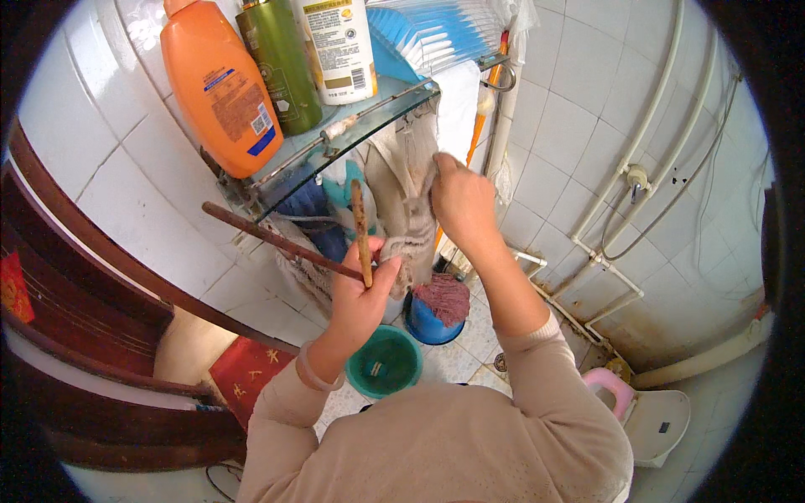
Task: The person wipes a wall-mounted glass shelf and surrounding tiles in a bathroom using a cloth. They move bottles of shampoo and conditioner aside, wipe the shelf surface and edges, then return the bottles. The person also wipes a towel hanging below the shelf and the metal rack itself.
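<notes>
My left hand (pixel 361 283) holds the lower part of a grey-beige cloth (pixel 412 236) with a striped band. Higher up and to the right, my right hand (pixel 464 198) is closed on the upper edge of the same cloth. A dark brown rod (pixel 283 239) and a lighter, worn rod (pixel 360 229) meet in front of my left palm; I cannot tell whether the hand grips them. Behind the cloth hang other fabrics, among them a dark blue one (pixel 308 204) and a teal and white one (pixel 349 185). A white towel (pixel 457 104) hangs beside my right hand.
A glass shelf (pixel 377 110) above my hands bears an orange bottle (pixel 223 94), a green bottle (pixel 277 69) and a white bottle (pixel 338 50). Below stand a green basin (pixel 385 361) and a blue bucket (pixel 434 324) with a reddish mop head (pixel 443 298). Pipes (pixel 654 94) run along the tiled wall.
</notes>
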Demonstrator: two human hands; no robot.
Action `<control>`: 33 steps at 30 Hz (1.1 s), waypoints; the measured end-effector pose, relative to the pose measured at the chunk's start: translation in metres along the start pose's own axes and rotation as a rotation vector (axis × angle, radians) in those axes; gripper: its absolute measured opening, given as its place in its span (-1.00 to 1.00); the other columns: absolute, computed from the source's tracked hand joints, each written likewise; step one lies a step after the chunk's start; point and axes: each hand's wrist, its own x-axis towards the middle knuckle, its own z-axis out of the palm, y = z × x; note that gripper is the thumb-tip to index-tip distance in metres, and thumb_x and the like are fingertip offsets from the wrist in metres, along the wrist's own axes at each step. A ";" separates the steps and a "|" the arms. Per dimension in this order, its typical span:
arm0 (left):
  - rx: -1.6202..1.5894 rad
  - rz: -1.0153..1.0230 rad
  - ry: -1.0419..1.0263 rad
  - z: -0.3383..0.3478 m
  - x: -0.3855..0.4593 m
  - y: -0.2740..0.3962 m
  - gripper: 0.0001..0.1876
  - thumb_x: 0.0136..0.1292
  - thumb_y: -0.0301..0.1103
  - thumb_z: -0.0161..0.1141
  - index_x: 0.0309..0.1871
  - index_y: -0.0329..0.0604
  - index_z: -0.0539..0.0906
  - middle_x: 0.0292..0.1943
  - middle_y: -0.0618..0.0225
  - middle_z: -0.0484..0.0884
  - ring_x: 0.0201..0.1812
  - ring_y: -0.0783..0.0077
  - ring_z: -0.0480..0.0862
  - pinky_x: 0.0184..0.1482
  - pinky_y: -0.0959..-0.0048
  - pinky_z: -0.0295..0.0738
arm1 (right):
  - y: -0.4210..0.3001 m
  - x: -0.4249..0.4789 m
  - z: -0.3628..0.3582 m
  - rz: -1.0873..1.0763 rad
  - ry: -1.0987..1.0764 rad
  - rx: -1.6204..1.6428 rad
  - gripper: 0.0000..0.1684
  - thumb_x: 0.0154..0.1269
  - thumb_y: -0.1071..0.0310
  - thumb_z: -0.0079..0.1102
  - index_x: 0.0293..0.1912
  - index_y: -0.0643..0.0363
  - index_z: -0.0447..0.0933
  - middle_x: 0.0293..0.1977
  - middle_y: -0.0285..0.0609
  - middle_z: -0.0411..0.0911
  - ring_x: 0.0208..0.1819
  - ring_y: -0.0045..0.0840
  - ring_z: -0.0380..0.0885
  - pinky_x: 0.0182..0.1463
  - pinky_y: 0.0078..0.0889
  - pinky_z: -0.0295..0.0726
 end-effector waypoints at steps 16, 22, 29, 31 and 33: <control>-0.110 -0.116 -0.013 0.019 0.020 0.007 -0.76 0.38 -0.48 0.28 0.03 -0.29 0.50 -0.27 0.48 0.51 -0.32 0.71 0.39 -0.30 0.62 0.34 | 0.026 0.065 -0.006 -0.059 -0.118 0.085 -0.41 0.35 0.40 -0.02 0.37 0.16 0.34 -0.35 0.28 0.64 -0.28 0.16 0.64 -0.10 0.11 0.61; -0.088 -0.084 0.014 0.026 0.027 -0.004 -0.72 0.35 -0.45 0.32 0.03 -0.29 0.51 -0.31 0.49 0.49 -0.33 0.69 0.40 -0.28 0.61 0.36 | 0.043 0.072 -0.004 0.122 -0.001 -0.015 -0.09 0.32 0.33 0.04 0.53 0.34 -0.11 -0.39 0.29 0.65 -0.37 0.16 0.65 -0.23 0.15 0.62; -0.128 -0.088 -0.008 0.030 0.031 -0.002 -0.70 0.33 -0.43 0.33 0.04 -0.31 0.52 -0.40 0.49 0.46 -0.38 0.69 0.40 -0.33 0.62 0.35 | 0.047 0.094 -0.008 0.003 0.029 0.143 -0.13 0.30 0.36 0.08 0.51 0.27 -0.02 -0.39 0.34 0.64 -0.33 0.18 0.66 -0.18 0.20 0.61; -0.083 -0.075 0.005 0.030 0.031 -0.001 -0.70 0.33 -0.44 0.33 0.03 -0.31 0.51 -0.42 0.51 0.46 -0.39 0.69 0.39 -0.34 0.62 0.35 | 0.046 0.095 -0.005 0.002 -0.010 0.121 -0.19 0.31 0.36 0.08 0.49 0.25 0.06 -0.38 0.34 0.64 -0.32 0.19 0.66 -0.16 0.19 0.62; -0.065 -0.080 0.017 0.030 0.030 -0.002 -0.70 0.33 -0.44 0.33 0.04 -0.31 0.51 -0.41 0.50 0.46 -0.39 0.69 0.40 -0.34 0.62 0.35 | 0.044 0.094 -0.003 -0.014 -0.009 0.123 -0.24 0.31 0.35 0.09 0.46 0.23 0.12 -0.38 0.34 0.64 -0.30 0.19 0.66 -0.14 0.19 0.62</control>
